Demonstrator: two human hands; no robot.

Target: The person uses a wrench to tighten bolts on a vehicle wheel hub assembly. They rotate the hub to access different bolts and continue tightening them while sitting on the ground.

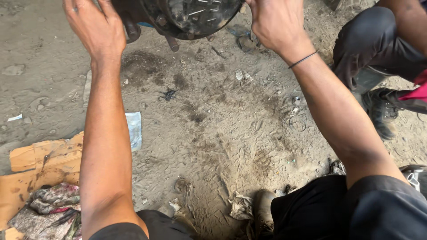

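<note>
Top centre of frame: a dark greasy wheel hub [189, 15] w/ studs sticking out. Left hand [95, 29] closed on its left edge, right hand [275, 24] on its right edge (fingertips cut off at the top). Dirt ground [222, 133] below; torn cardboard [40, 164] and a rag [49, 209] lower left.

arms bare | thin blk band [303, 59] on R wrist | blk trousers [356, 209] | worn shoe [263, 211]
</note>
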